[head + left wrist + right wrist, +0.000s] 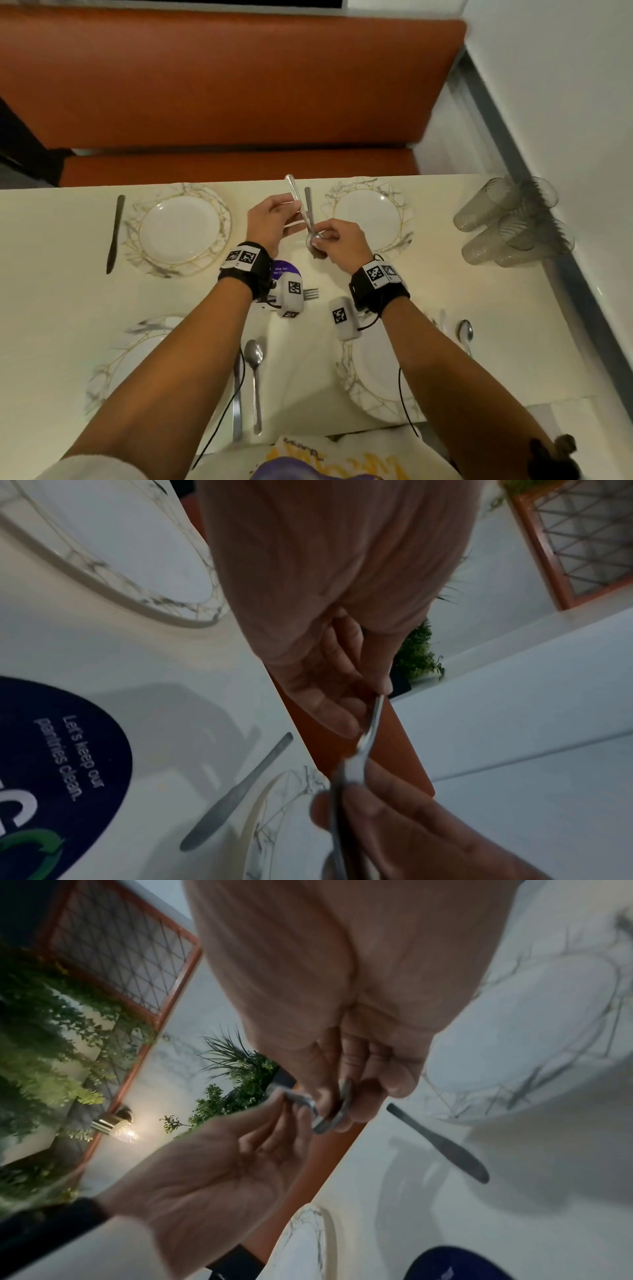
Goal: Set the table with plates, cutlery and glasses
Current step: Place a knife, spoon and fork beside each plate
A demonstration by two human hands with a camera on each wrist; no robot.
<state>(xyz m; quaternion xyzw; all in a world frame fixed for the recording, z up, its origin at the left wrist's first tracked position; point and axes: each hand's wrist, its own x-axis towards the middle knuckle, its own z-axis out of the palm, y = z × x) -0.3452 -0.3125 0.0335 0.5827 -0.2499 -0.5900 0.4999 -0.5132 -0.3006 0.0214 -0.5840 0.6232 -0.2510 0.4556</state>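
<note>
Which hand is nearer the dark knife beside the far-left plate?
Left. The left hand is across the plate from the knife; the right hand is farther right.
</note>
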